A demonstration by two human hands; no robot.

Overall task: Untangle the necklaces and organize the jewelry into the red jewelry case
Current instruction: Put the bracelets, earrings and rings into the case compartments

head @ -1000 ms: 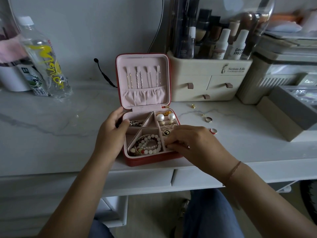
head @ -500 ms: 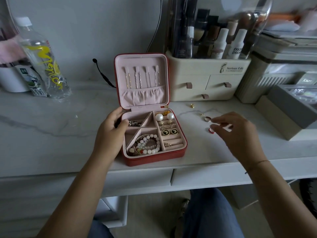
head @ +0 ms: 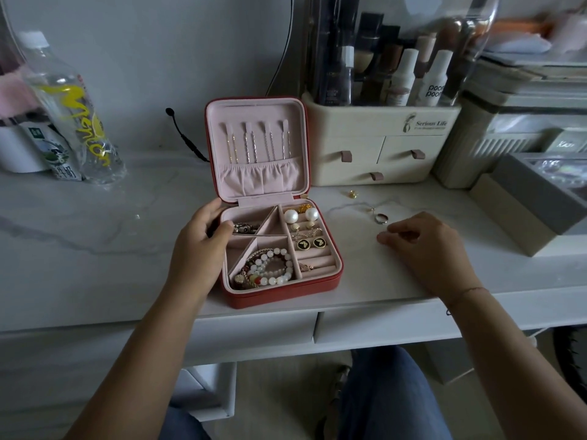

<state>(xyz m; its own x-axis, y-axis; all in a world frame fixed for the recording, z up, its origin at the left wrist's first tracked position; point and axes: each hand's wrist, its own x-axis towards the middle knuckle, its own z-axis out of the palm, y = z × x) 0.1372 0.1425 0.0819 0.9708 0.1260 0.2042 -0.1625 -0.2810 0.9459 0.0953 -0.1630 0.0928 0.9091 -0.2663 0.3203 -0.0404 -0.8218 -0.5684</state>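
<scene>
The left hand (head: 203, 246) grips the left wall of the red jewelry case (head: 286, 295), with the thumb hooked over the rim into the upper left compartment, so it holds the case steady on the surface (head: 95, 249). The right hand (head: 425, 249) lies on the surface well to the right of the case, its fingers curled down and the tips touching the marble; I cannot tell if they pinch some small piece or nothing at all. The case stands open near the front edge. In its lid the necklaces (head: 257, 142) hang straight and separate from the hooks, their ends in the pocket, so the untangling seems finished. The compartments hold already the bead bracelets (head: 266, 269), the pearl earrings (head: 300, 215) and the black studs (head: 309, 243). Outside the case, just beyond the right fingertips, lies a ring (head: 380, 218) and, farther back, a small gold piece (head: 352, 194). I judge the task nearly complete: only these last loose pieces need a place, then the lid can close
</scene>
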